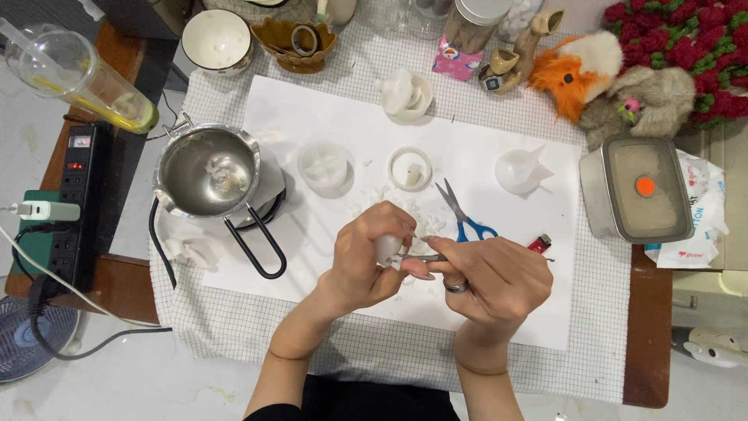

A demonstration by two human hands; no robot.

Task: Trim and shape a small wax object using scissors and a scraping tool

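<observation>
My left hand (pixel 366 253) is closed around a small white waxy lump (pixel 387 248), held above the white sheet (pixel 499 312). My right hand (pixel 491 277), a ring on one finger, grips a thin metal tool (pixel 421 256) whose tip touches the lump. White flakes (pixel 405 212) lie scattered on the sheet just beyond my hands. Blue-handled scissors (pixel 465 214) and a red lighter (pixel 539 243) rest to the right of my hands.
A steel melting pot (pixel 206 171) with black wire handle sits on a small burner at left. White moulds (pixel 325 166) (pixel 410 168) (pixel 520 170) stand behind. A lidded steel box (pixel 637 189), plush toys (pixel 623 86), a power strip (pixel 75 203) and a plastic cup (pixel 78 78) surround the mat.
</observation>
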